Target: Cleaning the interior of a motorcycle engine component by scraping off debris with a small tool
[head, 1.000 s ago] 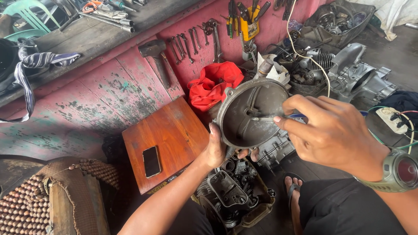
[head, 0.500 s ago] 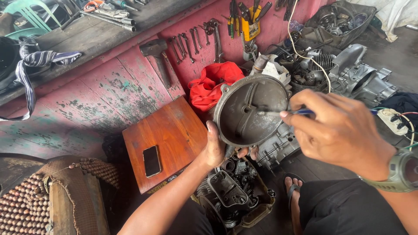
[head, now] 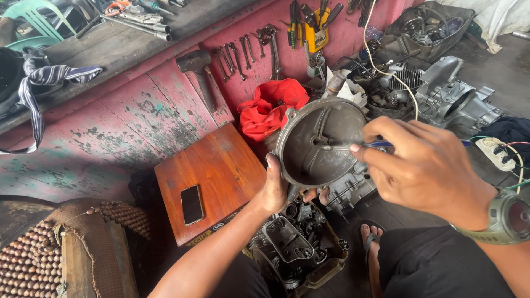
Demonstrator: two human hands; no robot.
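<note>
My left hand (head: 276, 190) grips the lower left rim of a round grey metal engine cover (head: 320, 142), thumb laid up along the edge and fingers curled behind it, so the cover is clamped and held up in the air with its hollow inner face turned toward me. My right hand (head: 428, 165) is closed around a slim tool with a blue handle (head: 381, 144); its metal shaft points left and its tip sits at the centre boss inside the cover. A grey-green watch (head: 505, 218) rides on my right wrist. The cover hangs over a grey engine block (head: 350, 190) on the floor, and just below my left wrist is a tray of greasy engine parts (head: 292, 248). To the left of the cover stands a low brown wooden stool (head: 215, 171) with a dark phone (head: 191, 204) lying flat on it. Behind the cover a red cloth (head: 270, 107) is bunched against the worn pink bench wall (head: 138, 116), where wrenches (head: 243, 52) hang in a row and a hammer (head: 199, 72) leans. More engine casings (head: 458, 99) lie at the upper right, and my sandalled foot (head: 372, 243) shows beside my dark trousers
</note>
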